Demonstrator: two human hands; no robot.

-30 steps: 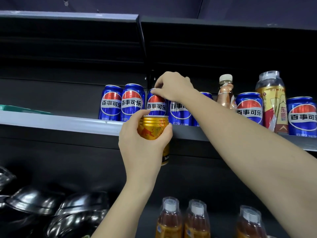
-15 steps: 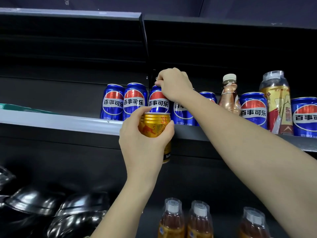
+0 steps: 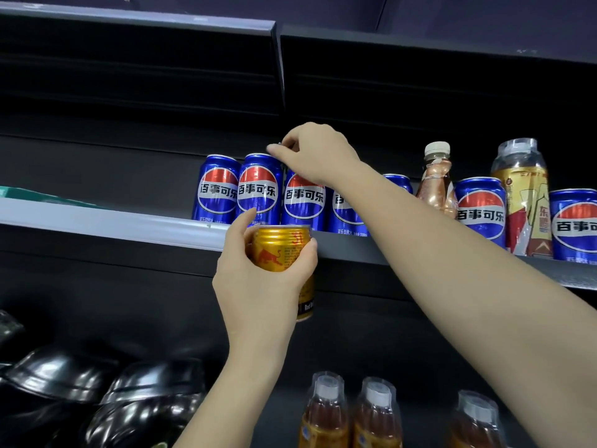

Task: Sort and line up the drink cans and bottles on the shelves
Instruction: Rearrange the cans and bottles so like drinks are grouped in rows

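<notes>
Several blue Pepsi cans (image 3: 217, 192) stand in a row on the upper shelf (image 3: 106, 221). My right hand (image 3: 318, 153) reaches over the row, fingertips pinched at the top rim of the third blue Pepsi can (image 3: 303, 202), close to the second one (image 3: 258, 189). The rim itself is hidden by the hand. My left hand (image 3: 258, 282) grips a gold Red Bull can (image 3: 279, 248), upright, just in front of and below the shelf edge. Further right stand another Pepsi can (image 3: 481, 211), a small brown bottle (image 3: 436, 182), a tall gold bottle (image 3: 521, 195) and one more Pepsi can (image 3: 575, 224).
The left part of the upper shelf holds only a green strip (image 3: 32, 194) at the far left. Black bowls (image 3: 64, 379) are stacked at the lower left. Amber bottles with wrapped caps (image 3: 326, 412) stand on the lower shelf. A dark shelf (image 3: 139, 24) hangs overhead.
My right hand has lifted slightly and shifted left along the can tops, fingertips now toward the second can. The gold can in my left hand has stayed almost in place.
</notes>
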